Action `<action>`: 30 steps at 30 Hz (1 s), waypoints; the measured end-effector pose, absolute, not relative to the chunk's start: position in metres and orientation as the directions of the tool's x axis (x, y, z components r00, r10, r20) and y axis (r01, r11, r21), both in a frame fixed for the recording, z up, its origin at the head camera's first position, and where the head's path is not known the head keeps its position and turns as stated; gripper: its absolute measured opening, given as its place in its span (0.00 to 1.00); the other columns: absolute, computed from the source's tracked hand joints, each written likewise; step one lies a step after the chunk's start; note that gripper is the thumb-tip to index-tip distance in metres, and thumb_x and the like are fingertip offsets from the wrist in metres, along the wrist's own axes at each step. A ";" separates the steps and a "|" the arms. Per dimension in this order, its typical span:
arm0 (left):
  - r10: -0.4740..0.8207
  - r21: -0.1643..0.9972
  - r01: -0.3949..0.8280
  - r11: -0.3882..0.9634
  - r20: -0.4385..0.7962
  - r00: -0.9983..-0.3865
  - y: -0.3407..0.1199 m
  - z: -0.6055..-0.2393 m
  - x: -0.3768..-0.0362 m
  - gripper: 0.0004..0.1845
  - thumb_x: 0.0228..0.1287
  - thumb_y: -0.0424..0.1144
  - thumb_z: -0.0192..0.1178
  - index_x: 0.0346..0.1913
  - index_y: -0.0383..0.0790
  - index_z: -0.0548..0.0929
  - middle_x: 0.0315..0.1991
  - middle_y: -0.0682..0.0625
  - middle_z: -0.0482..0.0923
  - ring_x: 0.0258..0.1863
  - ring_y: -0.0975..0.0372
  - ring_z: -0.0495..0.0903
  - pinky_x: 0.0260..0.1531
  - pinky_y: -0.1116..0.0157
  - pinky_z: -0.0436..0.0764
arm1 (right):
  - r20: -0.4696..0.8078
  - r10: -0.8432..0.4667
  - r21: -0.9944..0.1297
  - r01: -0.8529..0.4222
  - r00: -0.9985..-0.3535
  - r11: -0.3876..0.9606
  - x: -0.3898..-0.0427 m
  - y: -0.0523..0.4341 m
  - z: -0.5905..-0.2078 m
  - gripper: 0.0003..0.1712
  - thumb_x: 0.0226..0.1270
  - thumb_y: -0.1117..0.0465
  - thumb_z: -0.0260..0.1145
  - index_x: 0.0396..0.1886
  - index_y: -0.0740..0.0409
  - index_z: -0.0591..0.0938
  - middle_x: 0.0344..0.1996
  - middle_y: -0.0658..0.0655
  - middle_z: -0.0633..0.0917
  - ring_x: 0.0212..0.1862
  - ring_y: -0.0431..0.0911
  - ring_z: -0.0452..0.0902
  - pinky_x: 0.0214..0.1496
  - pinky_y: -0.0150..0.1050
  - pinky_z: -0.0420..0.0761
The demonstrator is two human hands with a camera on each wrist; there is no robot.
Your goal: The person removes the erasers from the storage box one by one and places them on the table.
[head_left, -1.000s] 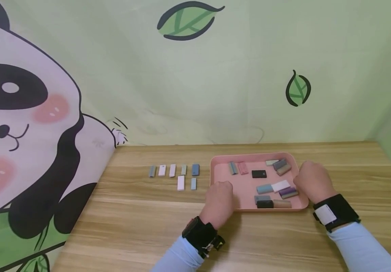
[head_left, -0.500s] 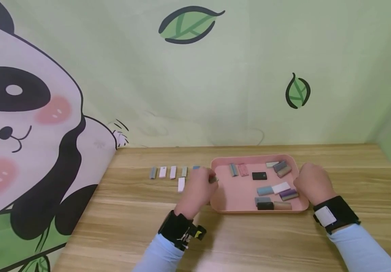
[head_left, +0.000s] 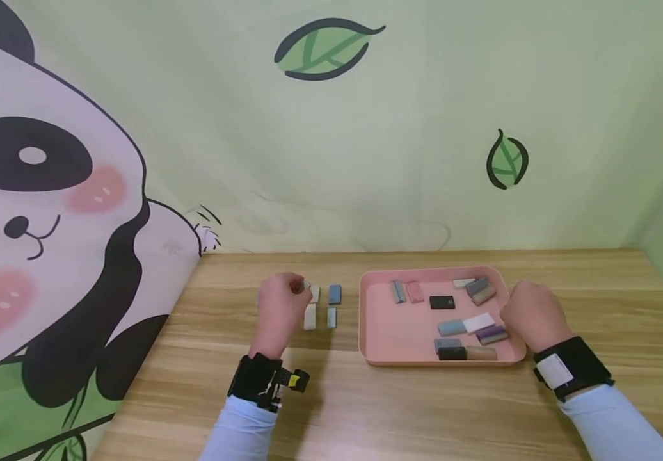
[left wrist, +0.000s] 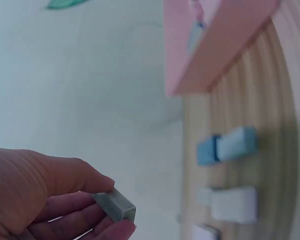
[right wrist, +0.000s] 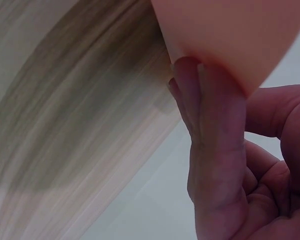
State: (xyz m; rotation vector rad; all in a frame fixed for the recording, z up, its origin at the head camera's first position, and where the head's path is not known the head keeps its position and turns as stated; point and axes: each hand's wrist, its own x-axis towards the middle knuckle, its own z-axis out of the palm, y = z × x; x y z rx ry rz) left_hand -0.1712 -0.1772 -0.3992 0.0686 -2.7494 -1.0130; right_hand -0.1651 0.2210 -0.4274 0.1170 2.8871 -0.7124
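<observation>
While the right hand (head_left: 533, 314) grips the pink plastic tray's (head_left: 377, 346) right rim, the left hand (head_left: 278, 310) pinches a small grey rectangular block (left wrist: 115, 206) above the left rows of blocks (head_left: 321, 306) on the wooden counter (head_left: 423, 410).

The left grip (left wrist: 45, 195) pinches a small grey block (left wrist: 115, 205) between thumb and fingertips, held above the surface (left wrist: 270, 175). Below it on the wood lie a blue block (left wrist: 208, 149) touching a light blue block (left wrist: 236, 143), and a white block (left wrist: 233, 204) nearer. The pink tray (left wrist: 210, 45) stands beyond them, its corner over the wood.
</observation>
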 end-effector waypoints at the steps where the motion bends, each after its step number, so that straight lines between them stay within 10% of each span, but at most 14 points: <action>1: -0.137 0.652 0.004 0.759 0.166 -0.977 -0.181 -0.402 -0.172 0.11 0.56 0.36 0.63 0.42 0.36 0.83 0.34 0.47 0.82 0.32 0.59 0.80 0.32 0.63 0.79 | -0.177 0.036 -0.455 0.114 -0.984 0.883 -0.165 0.221 -0.428 0.12 0.57 0.66 0.56 0.18 0.66 0.79 0.14 0.56 0.72 0.19 0.48 0.70 0.19 0.36 0.65; 30: -0.300 0.525 -0.257 0.811 -0.003 -0.954 -0.206 -0.449 -0.185 0.14 0.47 0.33 0.65 0.11 0.40 0.74 0.13 0.52 0.68 0.16 0.59 0.69 0.14 0.67 0.65 | -0.187 0.057 -0.457 0.138 -0.981 0.879 -0.164 0.220 -0.430 0.11 0.57 0.66 0.57 0.22 0.68 0.80 0.14 0.56 0.73 0.20 0.48 0.71 0.19 0.36 0.66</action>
